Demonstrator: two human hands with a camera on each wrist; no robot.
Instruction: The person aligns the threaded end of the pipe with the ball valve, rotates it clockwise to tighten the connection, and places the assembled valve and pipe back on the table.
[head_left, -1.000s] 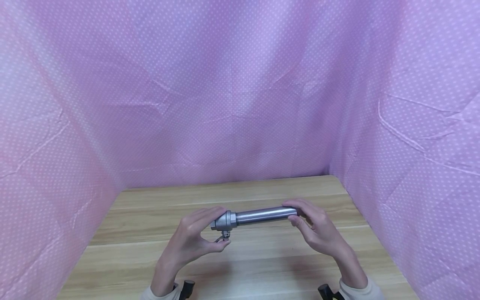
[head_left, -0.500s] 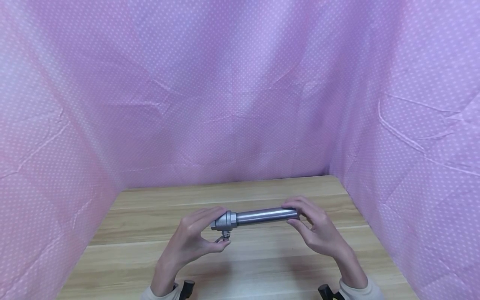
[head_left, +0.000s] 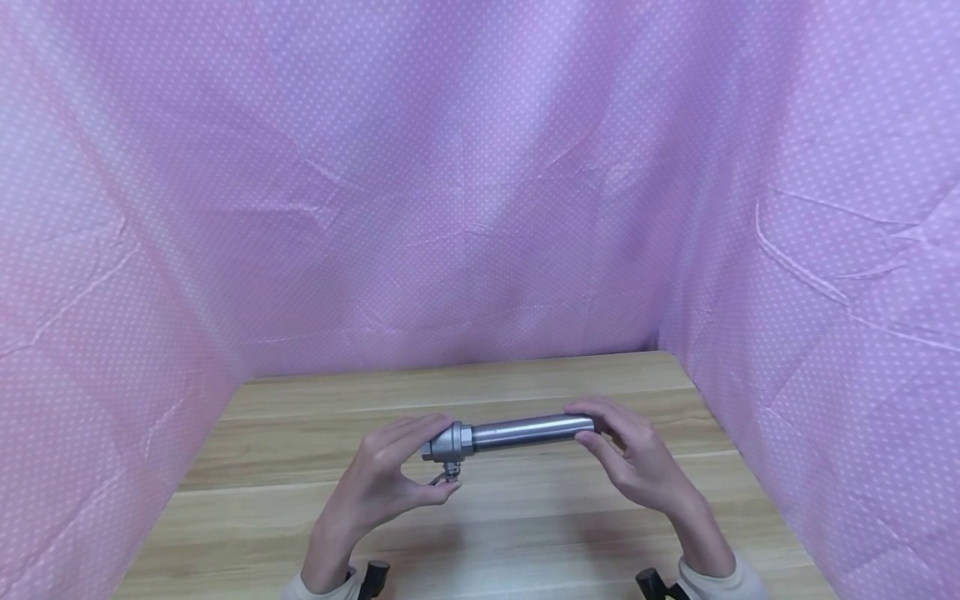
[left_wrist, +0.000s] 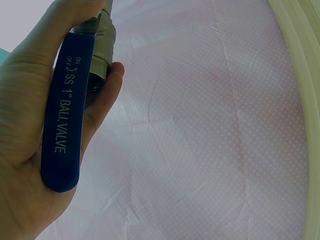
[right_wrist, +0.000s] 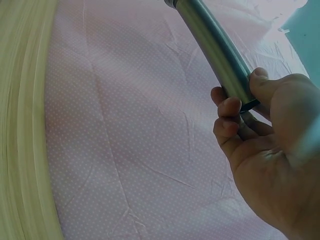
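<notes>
My left hand [head_left: 386, 473] grips a steel ball valve [head_left: 450, 443], with its thumb by the valve stem and fingers along the body. In the left wrist view the valve's blue lever handle [left_wrist: 66, 115], lettered "SS 1" BALL VALVE", lies against the palm. A smooth steel pipe [head_left: 532, 431] extends from the valve's right end, tilted slightly up to the right. My right hand [head_left: 633, 458] pinches the pipe's far end between thumb and fingers. The right wrist view shows the pipe's open end [right_wrist: 249, 105] between those fingertips. Both joined parts are held above the table.
Below lies a light wood-grain table [head_left: 517, 533]. Pink polka-dot cloth [head_left: 465, 208] hangs around its back and both sides. Black camera mounts [head_left: 375, 575] sit at both wrists, by the pale sleeves.
The right hand's fingers and thumb have shifted slightly around the pipe's end, and the pipe has moved little. The left hand keeps its hold on the ball valve in the same place.
</notes>
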